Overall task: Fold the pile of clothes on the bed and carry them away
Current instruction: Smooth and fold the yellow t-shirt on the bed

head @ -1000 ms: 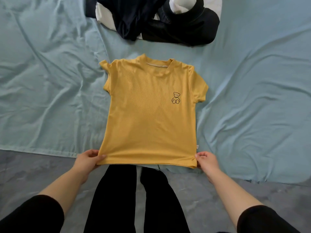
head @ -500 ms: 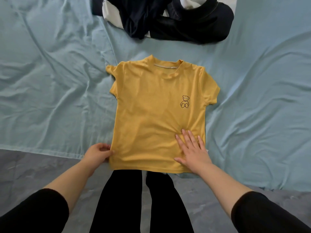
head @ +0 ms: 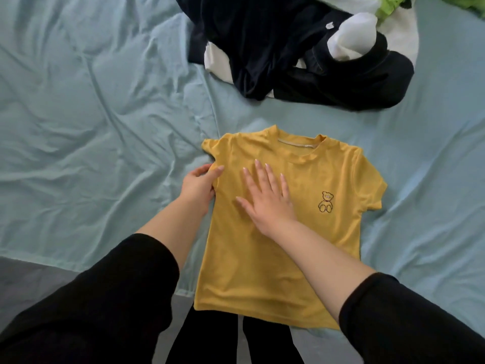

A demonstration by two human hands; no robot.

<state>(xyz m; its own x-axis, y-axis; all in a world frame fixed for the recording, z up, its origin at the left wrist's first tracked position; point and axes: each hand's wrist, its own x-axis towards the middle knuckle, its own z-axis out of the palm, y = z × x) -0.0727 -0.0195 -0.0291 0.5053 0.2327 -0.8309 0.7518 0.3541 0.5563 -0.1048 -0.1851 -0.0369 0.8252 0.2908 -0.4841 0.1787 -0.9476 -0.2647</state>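
Observation:
A yellow T-shirt (head: 283, 253) with a small bear print lies flat, face up, on the light blue bed sheet (head: 91, 132), its hem at the bed's near edge. My left hand (head: 200, 183) grips the shirt's left sleeve at the armpit, thumb on top of the fabric. My right hand (head: 267, 198) lies flat on the shirt's chest with fingers spread and straight, left of the bear. A pile of dark and white clothes (head: 301, 51) lies beyond the shirt at the back.
A bright green item (head: 393, 3) shows at the top right corner behind the pile. The grey floor (head: 29, 279) and my black trouser legs (head: 210, 340) are at the bed's near edge. Wrinkled sheet spreads to the left and right.
Both hands have moved from the shirt's hem up toward its shoulders: the left now grips the left sleeve, the right slid flat up to the chest. The camera leaned in closer.

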